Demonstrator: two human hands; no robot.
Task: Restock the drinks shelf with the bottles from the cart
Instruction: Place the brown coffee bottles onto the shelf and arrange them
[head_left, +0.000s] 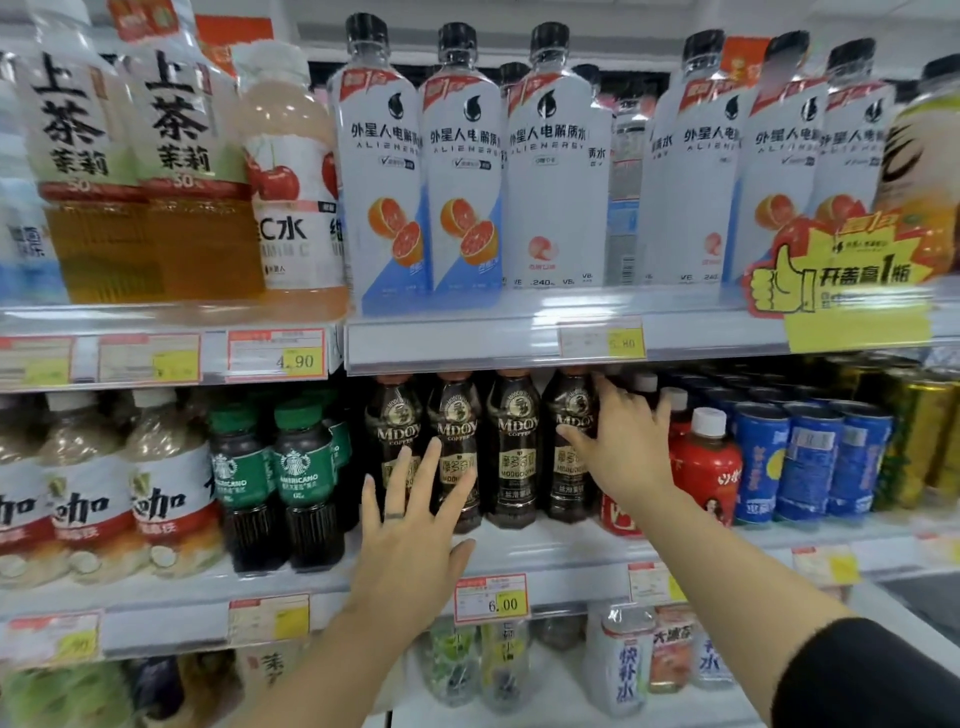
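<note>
A row of dark MDOY coffee bottles (511, 447) stands at the front of the middle shelf (561, 551). My right hand (623, 447) reaches in with fingers spread, its fingertips touching the rightmost coffee bottle (569, 415). My left hand (415, 525) is held up flat with spread fingers in front of the two left coffee bottles (457, 421); whether it touches them I cannot tell. Neither hand holds a bottle. The cart is out of view.
Green-labelled Starbucks bottles (301, 483) stand left of the coffee, red bottles (709, 467) and blue cans (810, 462) to its right. The top shelf carries tall white Alienergy bottles (467, 171) and tea bottles (88, 156). Price tags line the shelf edges. More drinks fill the bottom shelf.
</note>
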